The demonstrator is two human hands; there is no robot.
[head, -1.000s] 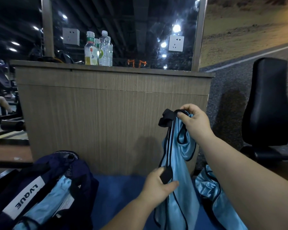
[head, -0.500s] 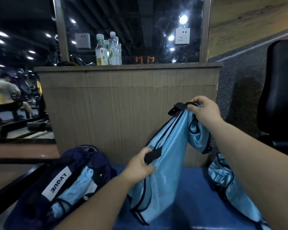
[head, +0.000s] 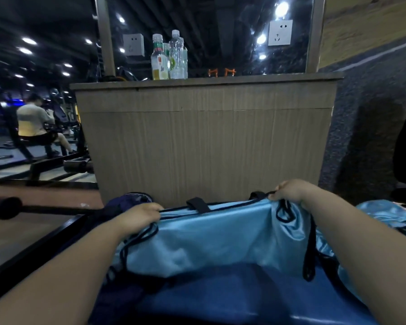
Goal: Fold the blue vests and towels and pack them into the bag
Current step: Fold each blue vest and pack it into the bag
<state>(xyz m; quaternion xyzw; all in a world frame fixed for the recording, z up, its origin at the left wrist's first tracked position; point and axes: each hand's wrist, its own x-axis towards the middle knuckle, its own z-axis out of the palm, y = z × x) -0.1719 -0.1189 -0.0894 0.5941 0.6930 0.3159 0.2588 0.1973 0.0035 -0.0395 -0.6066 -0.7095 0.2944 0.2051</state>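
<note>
Nearest the camera, a blue padded surface (head: 220, 299) lies bare below the cloth. Above it, a blue vest (head: 209, 240) hangs spread flat between both hands, its black-trimmed top edge pulled near level and taut. A black tab (head: 198, 204) stands up from that edge, nearer the left hand.

The left hand (head: 140, 218) grasps the top edge at the left corner, fingers curled over the trim. The right hand (head: 291, 192) pinches the opposite corner, slightly higher, with black binding looped beneath it.

The dark navy bag (head: 129, 200) sits just behind the left hand, mostly hidden by hand and vest. A second vest (head: 389, 215) lies crumpled right of the right forearm.

A black frame rail (head: 33, 245) bounds the left side. A wooden counter (head: 209, 141) closes the front, just beyond the vest edge. Bottles (head: 159, 59) stand on its top. Open gym floor shows at far left, where a seated person (head: 33, 123) is visible.
</note>
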